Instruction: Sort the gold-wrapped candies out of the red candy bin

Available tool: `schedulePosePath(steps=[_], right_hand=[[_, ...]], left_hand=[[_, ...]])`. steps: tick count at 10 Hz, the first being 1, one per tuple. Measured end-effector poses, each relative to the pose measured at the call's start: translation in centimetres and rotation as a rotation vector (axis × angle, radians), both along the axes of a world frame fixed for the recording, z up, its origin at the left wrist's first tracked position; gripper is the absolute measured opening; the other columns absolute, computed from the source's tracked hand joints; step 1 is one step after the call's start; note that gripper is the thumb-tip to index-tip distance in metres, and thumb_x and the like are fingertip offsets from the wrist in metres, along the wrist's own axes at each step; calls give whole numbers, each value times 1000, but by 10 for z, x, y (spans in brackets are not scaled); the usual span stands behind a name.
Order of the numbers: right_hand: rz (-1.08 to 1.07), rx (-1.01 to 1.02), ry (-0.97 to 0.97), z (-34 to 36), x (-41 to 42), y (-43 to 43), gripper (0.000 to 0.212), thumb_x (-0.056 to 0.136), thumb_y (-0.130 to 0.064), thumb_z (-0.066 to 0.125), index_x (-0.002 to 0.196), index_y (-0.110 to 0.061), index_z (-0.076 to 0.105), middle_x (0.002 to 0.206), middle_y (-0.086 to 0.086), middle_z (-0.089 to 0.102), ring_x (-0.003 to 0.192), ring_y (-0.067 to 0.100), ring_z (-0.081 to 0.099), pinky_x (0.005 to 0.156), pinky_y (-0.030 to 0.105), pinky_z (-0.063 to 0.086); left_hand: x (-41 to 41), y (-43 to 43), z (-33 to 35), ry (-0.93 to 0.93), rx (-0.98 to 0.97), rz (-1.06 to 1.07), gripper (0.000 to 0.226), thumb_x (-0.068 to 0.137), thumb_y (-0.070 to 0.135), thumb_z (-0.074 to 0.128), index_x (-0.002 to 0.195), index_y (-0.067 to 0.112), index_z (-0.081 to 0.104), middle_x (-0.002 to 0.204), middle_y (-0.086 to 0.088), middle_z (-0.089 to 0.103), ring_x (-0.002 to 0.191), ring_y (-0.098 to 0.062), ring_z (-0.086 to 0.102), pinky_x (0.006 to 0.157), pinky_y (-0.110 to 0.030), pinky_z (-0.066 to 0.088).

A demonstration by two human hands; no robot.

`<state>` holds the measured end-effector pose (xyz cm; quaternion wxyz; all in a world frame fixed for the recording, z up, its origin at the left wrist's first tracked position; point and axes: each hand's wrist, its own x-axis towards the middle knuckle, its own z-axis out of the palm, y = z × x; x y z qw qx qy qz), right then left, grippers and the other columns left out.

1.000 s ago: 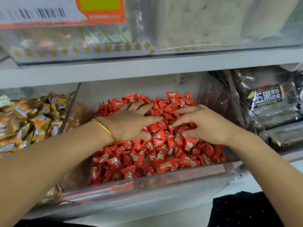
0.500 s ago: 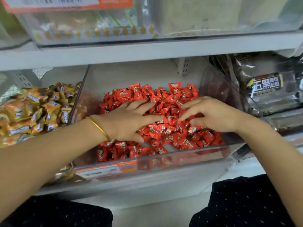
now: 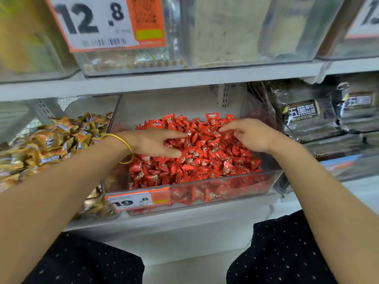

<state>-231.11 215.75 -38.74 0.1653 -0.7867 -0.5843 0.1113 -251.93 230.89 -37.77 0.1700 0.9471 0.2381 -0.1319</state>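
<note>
Left hand (image 3: 151,143), right hand (image 3: 252,134), spread over red candies (image 3: 205,160) in bin (image 3: 235,188)

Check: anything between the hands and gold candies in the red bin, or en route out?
No gold wrapper shows in the red bin. Any would lie buried under the red candies beneath the left hand and right hand. Its clear side wall separates it from the gold pile at left.

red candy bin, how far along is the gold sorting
Done: no gold wrapper shows on top in the red candy bin; gold-wrapped candies sit piled to its left. In hand: left hand and right hand rest on the red candies, holding nothing. Left: buried layers, unseen.
</note>
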Motion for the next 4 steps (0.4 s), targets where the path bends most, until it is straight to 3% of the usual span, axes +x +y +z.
schedulePosePath(steps=[1,2,3,4], right_hand=[[-40,-160,-204,-25,5,24,50,99,-36,37,147,-31,26,157,5,19,144,28,15,117,38,16],[-22,-484,-118,-47,-9,36,63,93,-62,25,149,-40,6,159,3,-2,146,32,0,117,50,8],[26,-424,-59,-47,-23,39,54,99,-51,22,149,-32,18,159,4,10,146,25,8,118,42,10],[-81,-126,-144,-36,-34,39,44,101,-40,27,141,-29,39,151,6,33,137,31,30,112,44,27]], left_hand=[[20,6,-26,-17,322,164,58,95,55,29,147,41,7,159,1,-5,145,-27,-4,116,-47,2],[27,-1,-51,168,189,201,59,95,59,17,148,39,-3,157,1,-17,143,-25,-20,115,-52,-4],[20,2,-48,207,107,144,58,95,60,13,147,40,-2,158,4,-10,144,-21,-16,117,-50,-3],[-6,1,-21,34,218,114,54,97,53,19,148,38,9,159,2,3,146,-21,-5,118,-43,1]])
